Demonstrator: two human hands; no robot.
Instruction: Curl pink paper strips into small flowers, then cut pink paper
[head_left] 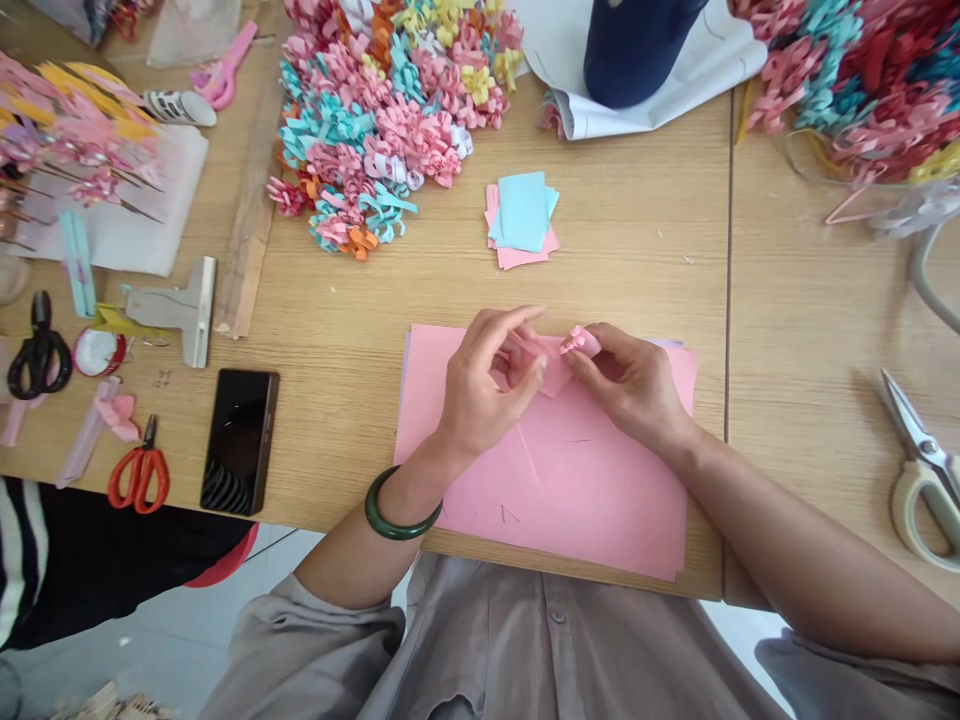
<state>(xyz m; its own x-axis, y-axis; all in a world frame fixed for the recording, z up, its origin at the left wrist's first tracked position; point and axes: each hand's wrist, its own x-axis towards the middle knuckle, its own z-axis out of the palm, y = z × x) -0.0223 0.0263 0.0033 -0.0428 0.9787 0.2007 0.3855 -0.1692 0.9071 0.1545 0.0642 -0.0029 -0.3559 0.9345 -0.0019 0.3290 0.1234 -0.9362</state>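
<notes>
A small piece of pink paper [555, 378], with a curled, crinkled end, is held between my two hands above a stack of pink sheets [600, 500]. My right hand [637, 378] pinches the curled end between thumb and fingers. On the other side, my left hand [487, 375] has its fingers curved around the flat part of the piece; the exact grip is partly hidden. Thin pink slivers [529, 455] lie on the sheets below. Beyond my hands is a small pile of blue and pink paper squares [523, 212].
A heap of colourful paper curls [405, 120] and a dark blue cup [634, 50] stand at the back. Left are a black phone [238, 440], red-handled scissors [141, 475] and a metal clip [187, 310]. White-handled scissors [926, 470] lie right. A person's dark-clothed leg [97, 560] shows lower left.
</notes>
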